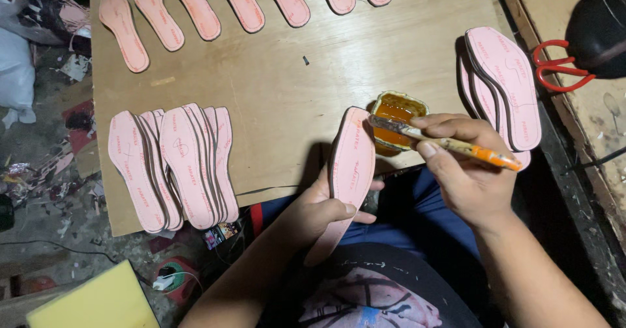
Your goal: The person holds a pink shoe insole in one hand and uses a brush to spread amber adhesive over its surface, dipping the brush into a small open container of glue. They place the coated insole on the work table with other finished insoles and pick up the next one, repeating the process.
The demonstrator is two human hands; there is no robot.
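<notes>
My left hand [324, 208] holds a pink shoe insole [349, 162] upright by its lower half, over the front edge of a plywood board [293, 74]. My right hand [460, 168] grips an orange-handled brush [450, 143], whose tip reaches into a small tin of amber glue [395, 109] standing right beside the insole's top. A fanned pile of pink insoles [173, 165] lies at the board's left front. Another stack of insoles [502, 87] rests at the right edge.
A row of several single insoles [241, 2] lies along the board's far edge. Red-handled scissors [554, 67] and a black shoe [600, 21] sit on a bench at right. Litter and a yellow foam block [98, 302] cover the floor at left.
</notes>
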